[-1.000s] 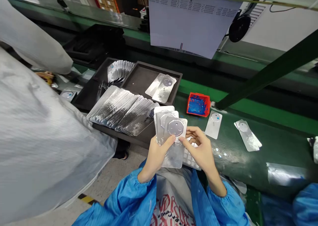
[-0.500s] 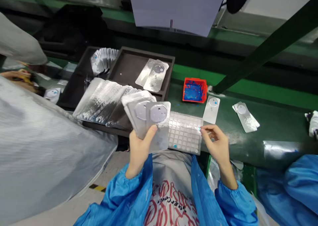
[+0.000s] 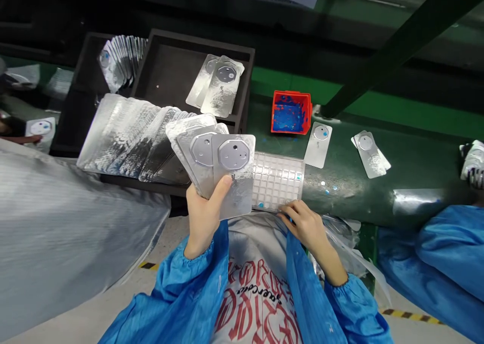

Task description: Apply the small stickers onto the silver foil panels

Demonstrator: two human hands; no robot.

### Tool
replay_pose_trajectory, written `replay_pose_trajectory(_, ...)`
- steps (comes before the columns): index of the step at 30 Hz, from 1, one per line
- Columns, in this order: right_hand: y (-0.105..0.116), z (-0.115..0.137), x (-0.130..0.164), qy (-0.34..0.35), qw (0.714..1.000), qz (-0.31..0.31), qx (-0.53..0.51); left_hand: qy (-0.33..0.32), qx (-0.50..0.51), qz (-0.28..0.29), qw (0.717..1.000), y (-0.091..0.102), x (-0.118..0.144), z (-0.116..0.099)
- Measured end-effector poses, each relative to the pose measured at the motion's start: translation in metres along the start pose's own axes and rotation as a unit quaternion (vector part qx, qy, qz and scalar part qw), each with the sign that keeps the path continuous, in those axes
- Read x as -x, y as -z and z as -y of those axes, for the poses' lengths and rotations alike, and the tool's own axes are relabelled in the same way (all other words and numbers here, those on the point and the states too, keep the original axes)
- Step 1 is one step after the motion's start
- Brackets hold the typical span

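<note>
My left hand (image 3: 204,215) grips a fanned stack of silver metal plates (image 3: 215,165), each with a raised octagonal boss, held upright in front of me. My right hand (image 3: 304,225) rests at the near edge of a clear gridded tray (image 3: 280,180) lying on the green belt, fingertips touching its lower rim; whether it pinches anything is unclear. A small blue dot sits in one cell near the tray's near-left corner.
A long fanned row of silver plates (image 3: 124,139) lies over black trays (image 3: 166,71); two more plates (image 3: 219,84) lie in one tray. A red bin (image 3: 290,113) and loose plates (image 3: 319,145) (image 3: 369,153) sit on the green belt (image 3: 416,172). Another person's grey sleeve (image 3: 56,233) is left, blue sleeve (image 3: 446,253) right.
My right hand left the plate stack, went out to the gridded tray's right side, then came back to its near edge. The left hand kept the stack, and my view tilted downward.
</note>
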State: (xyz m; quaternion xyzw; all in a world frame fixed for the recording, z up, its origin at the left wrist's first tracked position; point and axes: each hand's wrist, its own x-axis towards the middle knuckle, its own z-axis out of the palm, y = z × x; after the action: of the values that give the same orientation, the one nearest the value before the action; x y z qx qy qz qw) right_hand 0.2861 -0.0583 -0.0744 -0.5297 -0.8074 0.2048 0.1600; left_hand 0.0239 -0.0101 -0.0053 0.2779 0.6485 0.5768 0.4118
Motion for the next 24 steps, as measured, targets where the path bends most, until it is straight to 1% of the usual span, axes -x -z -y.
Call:
replay_pose_trajectory(3, 0.005, 0.008, -0.005, -0.033, 0.995, -0.012, -0.088, -0.002, -0.003, 0.01, 1.0, 0.001, 0.001, 0.005)
replay_pose_trajectory(5, 0.012, 0.016, -0.01, -0.08, 0.98, -0.04, -0.179, 0.003, -0.003, 0.023, 1.0, 0.0, 0.002, 0.008)
replay_pose_trajectory(7, 0.021, 0.028, -0.02, -0.135, 0.948, -0.078, -0.276, 0.006, -0.004, 0.044, 0.999, -0.004, 0.005, 0.01)
replay_pose_trajectory(9, 0.032, 0.04, -0.034, -0.177, 0.908, -0.113, -0.362, 0.0, -0.012, 0.069, 0.998, -0.011, 0.008, 0.009)
replay_pose_trajectory(11, 0.042, 0.053, -0.051, -0.187, 0.872, -0.139, -0.43, -0.007, -0.022, 0.093, 0.995, -0.017, 0.011, 0.007)
replay_pose_trajectory(12, 0.046, 0.058, -0.06, -0.184, 0.859, -0.148, -0.455, -0.01, -0.027, 0.103, 0.994, -0.02, 0.013, 0.005)
replay_pose_trajectory(14, 0.053, 0.066, -0.076, -0.172, 0.839, -0.159, -0.491, -0.013, -0.032, 0.115, 0.993, -0.025, 0.016, 0.003)
replay_pose_trajectory(17, 0.056, 0.072, -0.092, -0.167, 0.818, -0.173, -0.522, -0.018, -0.029, 0.118, 0.992, -0.03, 0.018, 0.002)
replay_pose_trajectory(20, 0.055, 0.073, -0.099, -0.176, 0.804, -0.186, -0.537, -0.033, -0.024, 0.106, 0.994, -0.032, 0.018, 0.004)
replay_pose_trajectory(24, 0.052, 0.072, -0.102, -0.191, 0.792, -0.188, -0.549, -0.053, -0.032, 0.084, 0.994, -0.034, 0.017, 0.008)
